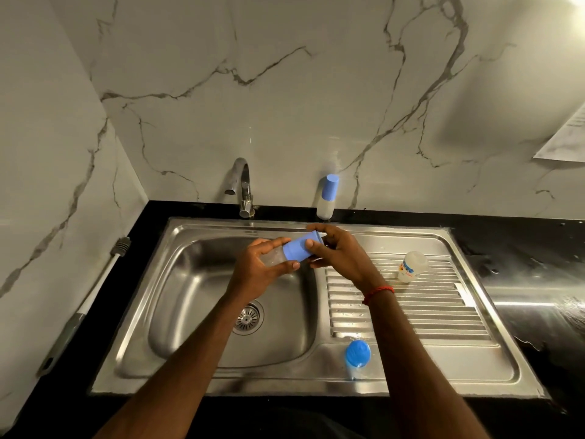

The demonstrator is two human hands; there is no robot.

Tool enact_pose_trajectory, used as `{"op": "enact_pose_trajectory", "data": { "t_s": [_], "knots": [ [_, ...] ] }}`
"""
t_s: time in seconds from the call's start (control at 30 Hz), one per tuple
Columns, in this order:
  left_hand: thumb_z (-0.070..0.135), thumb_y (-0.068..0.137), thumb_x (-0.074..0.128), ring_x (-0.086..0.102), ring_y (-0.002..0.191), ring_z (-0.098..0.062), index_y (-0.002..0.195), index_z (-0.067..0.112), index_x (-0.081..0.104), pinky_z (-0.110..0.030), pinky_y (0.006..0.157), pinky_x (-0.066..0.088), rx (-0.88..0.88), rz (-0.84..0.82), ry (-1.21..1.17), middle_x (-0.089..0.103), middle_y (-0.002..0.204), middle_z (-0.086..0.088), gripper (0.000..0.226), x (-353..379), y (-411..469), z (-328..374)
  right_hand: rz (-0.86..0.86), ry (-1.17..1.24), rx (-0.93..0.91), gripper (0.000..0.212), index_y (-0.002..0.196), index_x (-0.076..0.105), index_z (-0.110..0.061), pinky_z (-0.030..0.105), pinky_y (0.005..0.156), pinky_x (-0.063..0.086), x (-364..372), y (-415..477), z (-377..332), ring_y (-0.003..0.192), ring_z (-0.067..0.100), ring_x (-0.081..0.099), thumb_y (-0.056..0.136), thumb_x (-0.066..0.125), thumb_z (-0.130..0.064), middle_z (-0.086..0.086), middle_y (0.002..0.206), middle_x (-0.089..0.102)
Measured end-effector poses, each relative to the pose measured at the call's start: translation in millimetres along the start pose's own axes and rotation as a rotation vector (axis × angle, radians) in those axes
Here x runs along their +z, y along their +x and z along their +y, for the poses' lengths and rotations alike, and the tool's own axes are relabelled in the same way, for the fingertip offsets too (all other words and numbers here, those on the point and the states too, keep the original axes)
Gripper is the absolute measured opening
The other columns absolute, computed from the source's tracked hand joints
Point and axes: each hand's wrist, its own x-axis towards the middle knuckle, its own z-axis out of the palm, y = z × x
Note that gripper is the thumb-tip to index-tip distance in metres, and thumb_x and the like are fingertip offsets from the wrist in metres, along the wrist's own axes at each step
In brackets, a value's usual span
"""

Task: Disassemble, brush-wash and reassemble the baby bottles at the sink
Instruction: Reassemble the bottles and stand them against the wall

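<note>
I hold a clear baby bottle (274, 257) with a blue cap (300, 248) sideways above the steel sink basin (196, 280). My left hand (259, 267) grips the clear body. My right hand (335, 251) has its fingers curled round the blue cap end. A second capped bottle (327, 198) stands upright at the back, by the wall. A third bottle with a blue lid (357, 356) stands at the sink's front rim. A clear bottle with a printed label (411, 266) rests on the ribbed drainboard (411, 312).
The tap (242, 185) arches over the basin's back edge, with no water running. A long-handled bottle brush (85, 305) lies on the black counter (522, 248) at the left, along the wall. A sheet of paper (566, 137) hangs on the marble wall at the right.
</note>
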Motion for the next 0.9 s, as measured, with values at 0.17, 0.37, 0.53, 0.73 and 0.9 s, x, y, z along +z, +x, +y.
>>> {"op": "enact_pose_trajectory", "data": {
  "t_s": [0.17, 0.37, 0.53, 0.73, 0.9],
  "knots": [
    [0.031, 0.075, 0.086, 0.065, 0.101, -0.012, 0.129, 0.019, 0.066, -0.013, 0.076, 0.052, -0.106, 0.01, -0.098, 0.065, 0.116, 0.001, 0.058, 8.4, 6.0, 0.8, 0.049, 0.185, 0.022, 0.05, 0.128, 0.054, -0.013, 0.043, 0.078, 0.063, 8.9, 4.8, 1.7, 0.094, 0.024, 0.073, 0.086, 0.076, -0.026, 0.013, 0.115, 0.067],
    [0.052, 0.075, 0.081, 0.063, 0.111, -0.009, 0.134, 0.025, 0.062, -0.023, 0.089, 0.055, -0.133, -0.023, -0.109, 0.064, 0.126, 0.005, 0.068, 17.2, 15.9, -12.6, 0.09, 0.228, 0.054, 0.047, 0.124, 0.057, -0.013, 0.045, 0.08, 0.062, 3.7, 17.4, 5.5, 0.095, 0.024, 0.073, 0.084, 0.079, -0.024, 0.014, 0.11, 0.07],
    [0.03, 0.084, 0.08, 0.05, 0.114, 0.013, 0.135, 0.038, 0.054, -0.008, 0.093, 0.04, -0.154, -0.065, -0.05, 0.053, 0.13, 0.017, 0.058, 21.5, 30.1, -17.4, 0.154, 0.016, 0.034, 0.049, 0.124, 0.057, -0.015, 0.035, 0.076, 0.063, -5.8, 35.7, 10.1, 0.094, 0.022, 0.07, 0.082, 0.081, -0.024, 0.008, 0.111, 0.068],
    [0.033, 0.082, 0.081, 0.048, 0.127, -0.008, 0.136, 0.033, 0.058, -0.028, 0.105, 0.039, -0.066, -0.123, 0.121, 0.051, 0.136, 0.009, 0.059, 28.8, 58.5, -21.6, 0.201, -0.214, -0.021, 0.046, 0.117, 0.063, -0.018, 0.017, 0.078, 0.048, -21.3, 57.7, 15.2, 0.094, 0.012, 0.064, 0.077, 0.085, -0.022, -0.004, 0.107, 0.068],
    [0.04, 0.08, 0.078, 0.051, 0.127, -0.014, 0.138, 0.033, 0.058, -0.041, 0.106, 0.046, 0.001, -0.168, 0.219, 0.055, 0.137, 0.005, 0.062, 39.9, 86.3, -26.7, 0.316, -0.241, -0.009, 0.045, 0.113, 0.066, -0.015, 0.023, 0.081, 0.051, -33.3, 74.8, 27.5, 0.089, 0.013, 0.063, 0.073, 0.087, -0.018, -0.005, 0.101, 0.068]
  ]
}}
